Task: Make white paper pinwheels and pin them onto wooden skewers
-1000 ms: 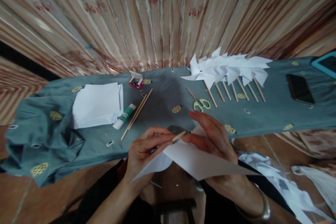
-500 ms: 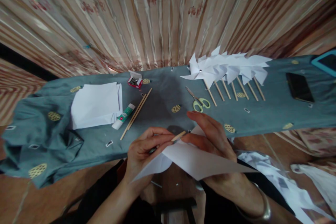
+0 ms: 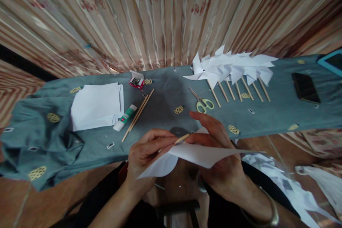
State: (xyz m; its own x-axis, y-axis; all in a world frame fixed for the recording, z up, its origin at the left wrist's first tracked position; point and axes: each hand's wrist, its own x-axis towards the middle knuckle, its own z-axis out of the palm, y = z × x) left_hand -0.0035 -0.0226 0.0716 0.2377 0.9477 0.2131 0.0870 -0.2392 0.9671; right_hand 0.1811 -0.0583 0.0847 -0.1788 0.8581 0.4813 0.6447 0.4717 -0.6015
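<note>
White paper sheet and wooden stick are being pinched by both hands, left hand and right hand, at the tabletop's near edge; 6 finished pinwheels are lying at the far edge, this 1 unfinished.

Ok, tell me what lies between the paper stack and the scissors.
In the head view, a glue stick and two wooden sticks lie between paper stack and scissors.

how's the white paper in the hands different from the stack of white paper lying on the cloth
The white paper piece in the hands is held up off the blue-grey patterned cloth, while the stack of white paper sheets lies flat on it at the left. The held piece shows pointed, angled flaps; the stack is squarish. The left hand presses a thin wooden stick to the held piece and the right hand grips it; nothing touches the stack. Both are plain white.
</note>
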